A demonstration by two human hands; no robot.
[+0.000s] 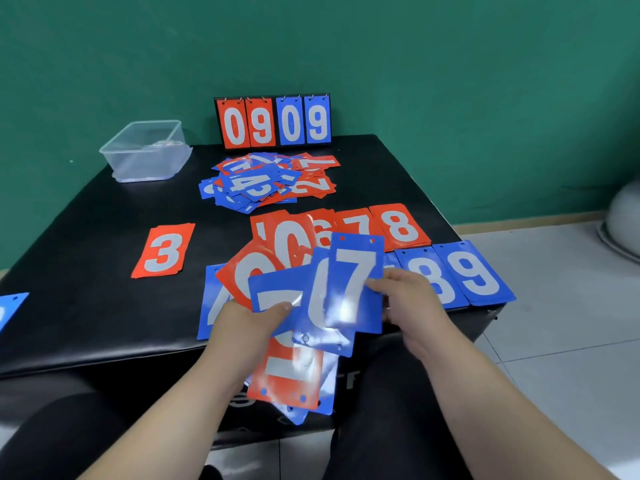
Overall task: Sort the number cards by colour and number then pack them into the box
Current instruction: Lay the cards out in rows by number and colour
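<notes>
Number cards (277, 292) fanned over the near edge of the black table (86, 306), glossy thin plastic, probably light, springy and slippery (glare on the faces), so best pinched at a bare side edge: left hand (249, 320) thumb clamping the fan, right hand (408, 299) fingers pinching the blue 7 (356, 268).

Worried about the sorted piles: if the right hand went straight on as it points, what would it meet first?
Beyond the blue 7 it pinches, likely the card fan in the left hand; depth unclear.
</notes>
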